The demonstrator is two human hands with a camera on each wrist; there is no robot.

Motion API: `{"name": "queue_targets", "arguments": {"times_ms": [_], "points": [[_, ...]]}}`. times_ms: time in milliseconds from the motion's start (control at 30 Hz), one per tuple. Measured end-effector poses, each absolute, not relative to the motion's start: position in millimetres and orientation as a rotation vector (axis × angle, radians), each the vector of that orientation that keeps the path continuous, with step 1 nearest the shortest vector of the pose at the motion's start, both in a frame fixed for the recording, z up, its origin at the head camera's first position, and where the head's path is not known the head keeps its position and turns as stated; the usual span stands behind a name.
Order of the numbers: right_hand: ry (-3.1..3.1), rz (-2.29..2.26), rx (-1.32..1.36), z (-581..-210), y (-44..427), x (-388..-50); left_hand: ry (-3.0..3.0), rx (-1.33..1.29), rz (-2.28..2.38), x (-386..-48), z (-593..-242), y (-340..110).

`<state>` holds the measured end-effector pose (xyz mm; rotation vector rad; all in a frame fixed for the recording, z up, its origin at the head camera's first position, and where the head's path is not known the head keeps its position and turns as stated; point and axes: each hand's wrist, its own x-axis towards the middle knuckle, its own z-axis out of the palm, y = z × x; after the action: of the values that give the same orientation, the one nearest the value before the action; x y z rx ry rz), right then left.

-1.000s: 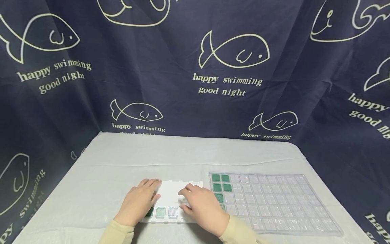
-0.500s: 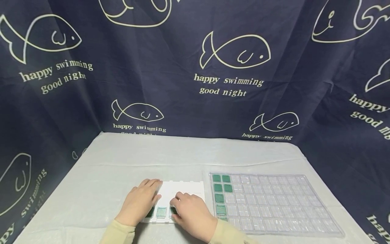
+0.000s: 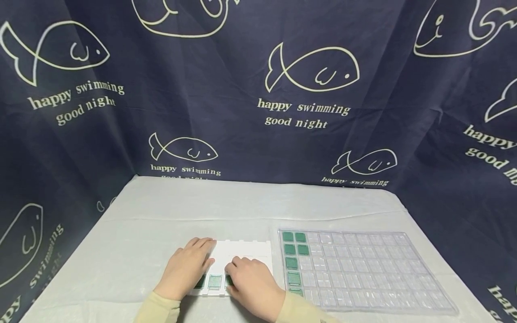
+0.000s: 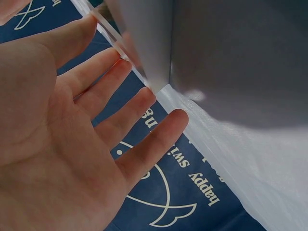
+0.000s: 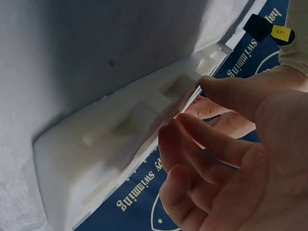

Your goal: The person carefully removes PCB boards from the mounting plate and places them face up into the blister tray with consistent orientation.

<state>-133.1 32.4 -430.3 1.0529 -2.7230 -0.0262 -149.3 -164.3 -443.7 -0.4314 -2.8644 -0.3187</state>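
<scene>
A flat white holder (image 3: 246, 249) lies at the middle front of the table. Along its near side are green circuit boards: one (image 3: 199, 282) partly behind my left thumb, another (image 3: 215, 281) in plain sight, and a third circuit board (image 3: 229, 281) partly covered by my right hand (image 3: 256, 285). My right thumb and index finger pinch at this third board; the exact contact is hidden in the head view. My left hand (image 3: 186, 269) rests on the holder's left edge. In the left wrist view, its fingers (image 4: 159, 139) are fairly straight against that edge.
Right of the holder lies a large clear plastic tray (image 3: 363, 270) with many small compartments. Several green circuit boards (image 3: 291, 264) sit in its leftmost columns. White cloth (image 3: 194, 204) covers the table, and a dark blue fish-print curtain (image 3: 242, 103) hangs around it.
My right hand has moved left and down from above the holder's right part to the third circuit board, closing its fingers there. My left hand has stayed at the holder's edge.
</scene>
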Motion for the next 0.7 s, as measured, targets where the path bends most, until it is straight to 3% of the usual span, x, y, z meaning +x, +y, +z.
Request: {"name": "queue_targets", "arguments": {"times_ms": [700], "points": [[-2.731, -0.013, 1.068, -432.1, 34.0, -133.8, -2.849, -0.432, -0.318, -149.8, -445.7, -163.2]]}}
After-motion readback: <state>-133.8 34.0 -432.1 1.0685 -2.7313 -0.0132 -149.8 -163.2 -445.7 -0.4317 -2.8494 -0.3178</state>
